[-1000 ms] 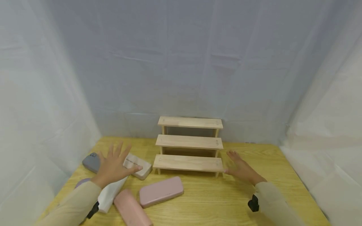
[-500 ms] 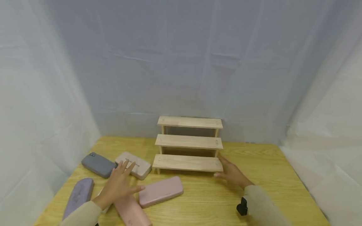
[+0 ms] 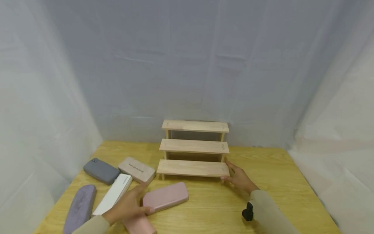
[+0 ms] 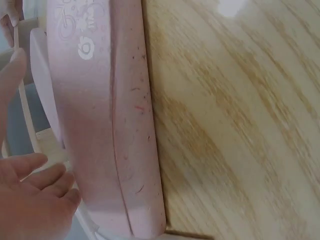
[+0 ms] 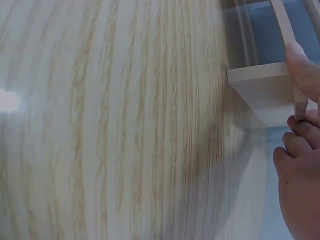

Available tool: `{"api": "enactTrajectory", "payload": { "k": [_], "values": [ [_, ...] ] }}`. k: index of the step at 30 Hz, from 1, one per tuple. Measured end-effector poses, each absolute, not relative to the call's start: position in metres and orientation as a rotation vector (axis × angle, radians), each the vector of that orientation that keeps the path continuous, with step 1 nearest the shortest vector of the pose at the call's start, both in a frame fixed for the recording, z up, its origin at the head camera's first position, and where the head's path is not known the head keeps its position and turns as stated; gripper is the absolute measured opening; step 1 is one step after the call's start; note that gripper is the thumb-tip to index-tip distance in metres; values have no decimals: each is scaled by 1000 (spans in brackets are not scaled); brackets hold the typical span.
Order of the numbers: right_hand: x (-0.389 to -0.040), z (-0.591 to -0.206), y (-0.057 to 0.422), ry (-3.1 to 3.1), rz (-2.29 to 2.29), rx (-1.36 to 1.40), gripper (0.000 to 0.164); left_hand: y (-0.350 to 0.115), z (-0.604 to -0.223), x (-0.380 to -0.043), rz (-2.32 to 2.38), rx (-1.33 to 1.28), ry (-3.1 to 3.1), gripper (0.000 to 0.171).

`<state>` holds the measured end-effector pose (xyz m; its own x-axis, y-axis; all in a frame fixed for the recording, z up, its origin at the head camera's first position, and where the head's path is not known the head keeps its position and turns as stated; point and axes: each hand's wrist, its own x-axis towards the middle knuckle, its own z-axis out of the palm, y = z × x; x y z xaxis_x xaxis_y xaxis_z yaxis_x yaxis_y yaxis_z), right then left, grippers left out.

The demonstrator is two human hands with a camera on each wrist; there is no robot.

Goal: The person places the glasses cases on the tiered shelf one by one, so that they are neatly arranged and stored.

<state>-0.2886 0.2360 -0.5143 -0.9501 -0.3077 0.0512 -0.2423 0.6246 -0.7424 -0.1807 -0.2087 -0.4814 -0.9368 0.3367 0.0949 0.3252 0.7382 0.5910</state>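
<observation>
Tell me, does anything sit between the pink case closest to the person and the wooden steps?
Yes: on the table, the other pink case lies between that nearer case and the steps. Over it, nothing visible blocks the way.

The sleeves (image 3: 270, 214) are beige, the right one bearing a small black attachment (image 3: 247, 212).

I get the head view in soft, rather dim light, with the back sheet (image 3: 193, 71) a dull grey, dark shade under the shelf's (image 3: 193, 167) steps, and the lettering on the beige box (image 3: 136, 174) too soft for me to read. Both wrist views reach me paler and washed out, each with a white glare spot on the desk (image 3: 210, 211); the right one also shows a broad, soft-edged shadow near the shelf.
</observation>
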Motion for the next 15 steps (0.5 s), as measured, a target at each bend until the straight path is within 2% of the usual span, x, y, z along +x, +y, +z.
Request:
{"api": "enactTrajectory", "payload": {
  "k": [7, 15],
  "values": [
    [-290, -516, 236, 2758, -1295, -452, 87, -209, -483, -185, 893, 637, 2879, 86],
    [-287, -515, 235, 2690, -1401, -401, 86, -208, -486, -186, 891, 625, 2845, 84]
  ]
}}
